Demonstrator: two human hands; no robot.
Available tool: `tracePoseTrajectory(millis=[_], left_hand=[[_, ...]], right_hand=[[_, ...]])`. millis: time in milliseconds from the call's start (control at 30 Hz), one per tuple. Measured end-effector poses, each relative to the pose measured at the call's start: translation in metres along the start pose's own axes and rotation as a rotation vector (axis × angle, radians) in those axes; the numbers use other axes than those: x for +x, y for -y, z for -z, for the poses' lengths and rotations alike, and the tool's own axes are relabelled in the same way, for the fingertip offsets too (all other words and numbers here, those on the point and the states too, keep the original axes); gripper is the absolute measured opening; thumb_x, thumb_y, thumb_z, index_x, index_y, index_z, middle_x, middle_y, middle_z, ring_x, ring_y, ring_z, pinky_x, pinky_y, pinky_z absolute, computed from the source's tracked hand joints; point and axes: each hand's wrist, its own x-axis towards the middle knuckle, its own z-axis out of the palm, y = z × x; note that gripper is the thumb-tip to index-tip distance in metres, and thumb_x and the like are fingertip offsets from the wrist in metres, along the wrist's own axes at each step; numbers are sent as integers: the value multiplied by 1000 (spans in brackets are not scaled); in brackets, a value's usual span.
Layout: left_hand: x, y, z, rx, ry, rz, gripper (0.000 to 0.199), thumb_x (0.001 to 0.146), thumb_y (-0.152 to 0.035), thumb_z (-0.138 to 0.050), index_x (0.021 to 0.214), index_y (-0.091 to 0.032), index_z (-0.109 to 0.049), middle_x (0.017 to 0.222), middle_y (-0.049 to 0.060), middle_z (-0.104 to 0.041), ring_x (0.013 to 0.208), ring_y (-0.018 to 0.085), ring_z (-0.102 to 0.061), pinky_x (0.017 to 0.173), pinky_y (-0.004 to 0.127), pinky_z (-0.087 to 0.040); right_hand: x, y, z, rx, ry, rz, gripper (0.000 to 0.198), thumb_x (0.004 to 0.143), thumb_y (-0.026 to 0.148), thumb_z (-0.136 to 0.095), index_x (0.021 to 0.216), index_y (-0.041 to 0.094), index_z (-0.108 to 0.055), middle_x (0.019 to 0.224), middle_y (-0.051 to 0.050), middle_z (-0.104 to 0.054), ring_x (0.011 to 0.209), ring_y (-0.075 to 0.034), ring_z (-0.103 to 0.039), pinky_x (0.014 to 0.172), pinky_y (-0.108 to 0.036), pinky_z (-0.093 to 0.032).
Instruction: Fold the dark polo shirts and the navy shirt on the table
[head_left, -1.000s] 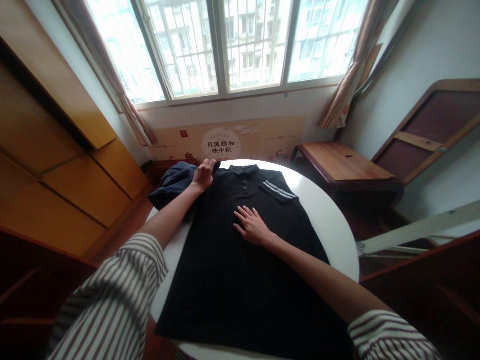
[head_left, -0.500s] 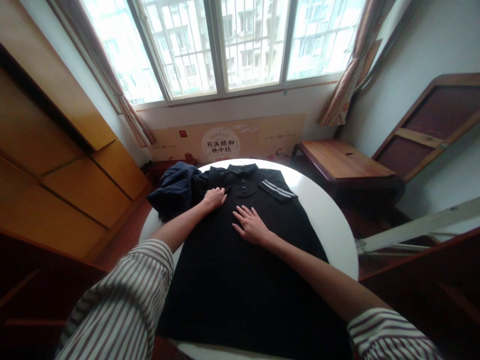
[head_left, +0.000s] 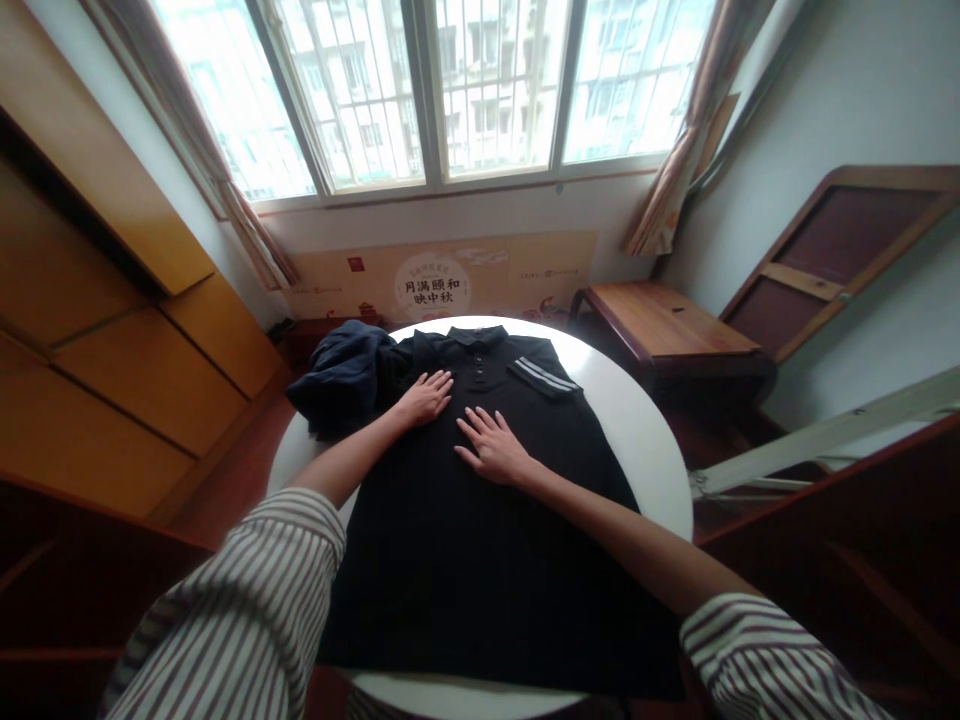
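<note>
A black polo shirt point(head_left: 480, 560) lies spread front side up, its collar at the far end. Its right-hand sleeve, with two pale stripes at the cuff, is folded in over the chest. My left hand point(head_left: 426, 398) rests flat with fingers stretched on the shirt's upper left, by the other sleeve area. On the middle of the chest, below the buttons, lies my right hand point(head_left: 495, 448), fingers spread. Neither hand grips anything. A bunched dark navy garment point(head_left: 341, 375) sits beside the shirt at the far left.
The shirt lies on a round white table point(head_left: 656, 450). Beyond its right side stands a low wooden table point(head_left: 667, 315). Wooden cabinets point(head_left: 135, 390) line the left, and a barred window point(head_left: 495, 90) is ahead. A pale beam point(head_left: 810, 450) crosses at the right.
My left hand has gone from closed fingers at the sleeve area to lying flat and open. My right hand stays spread on the chest. The view has shifted slightly.
</note>
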Motion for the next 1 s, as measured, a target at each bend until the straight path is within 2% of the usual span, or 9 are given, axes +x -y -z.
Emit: tracePoseTrajectory(millis=[133, 233, 367, 467, 567, 667, 767, 900, 1000], left_hand=[[-58, -25, -3, -130, -20, -140, 55, 103, -39, -27, 154, -19, -33, 163, 6, -22, 151, 20, -16, 122, 42, -17], [-123, -36, -10, -204, -14, -102, 58, 103, -48, -30, 156, -24, -26, 163, 4, -22, 151, 21, -17, 122, 44, -19], [-213, -46, -12, -208, -26, -63, 64, 102, -50, -36, 158, -26, -17, 164, 5, -17, 151, 26, -15, 121, 49, -20], [-270, -57, -7, -203, -32, -105, 73, 98, -53, -44, 159, -26, -13, 164, 8, -16, 151, 30, -14, 120, 54, -23], [-314, -65, -1, -214, -18, -216, 89, 88, -59, -59, 158, -24, -16, 163, 11, -17, 150, 35, -17, 117, 57, -29], [-343, -66, 1, -205, -53, -314, 83, 86, -41, -68, 156, -25, -26, 160, 12, -28, 147, 34, -27, 112, 52, -41], [-359, -62, 0, -180, -145, -360, 67, 88, -8, -57, 151, -26, -39, 152, 10, -44, 140, 27, -42, 107, 41, -49], [-367, -56, 0, -185, -201, -394, 56, 88, 1, -49, 138, -23, -56, 142, 9, -56, 129, 23, -55, 102, 34, -54], [-369, -52, 3, -212, -225, -401, 48, 91, 0, -46, 132, -20, -59, 135, 10, -62, 125, 20, -59, 100, 29, -54]], right_hand=[[-32, 10, 8, 18, 75, 70, 72, 98, 60, -33, 155, 16, -33, 162, -15, -20, 150, -35, -15, 118, -59, -13], [-79, 16, 19, 73, 128, 152, 70, 98, 60, -34, 157, 22, -27, 163, -11, -17, 151, -32, -13, 119, -58, -11], [-153, 20, 37, 138, 163, 128, 68, 98, 58, -41, 157, 32, -20, 163, -3, -16, 151, -28, -13, 121, -56, -10], [-204, 22, 46, 125, 180, 94, 81, 92, 60, -52, 158, 32, -15, 164, -5, -14, 151, -31, -13, 120, -59, -11], [-250, 20, 48, 55, 187, 96, 99, 81, 59, -65, 159, 26, -13, 164, -8, -13, 150, -36, -13, 119, -60, -14], [-286, 11, 44, -65, 103, 87, 93, 81, 33, -66, 159, 24, -17, 163, -8, -20, 149, -33, -18, 119, -54, -22], [-310, -2, 41, -204, -54, 120, 84, 80, 5, -48, 158, 25, -23, 159, -6, -31, 147, -25, -28, 116, -46, -33], [-323, -14, 44, -259, -189, 171, 79, 80, -4, -39, 154, 22, -33, 151, -6, -46, 141, -23, -41, 112, -43, -42], [-326, -16, 53, -181, -233, 172, 71, 81, -5, -39, 145, 21, -50, 142, -7, -56, 133, -20, -51, 106, -34, -50]])
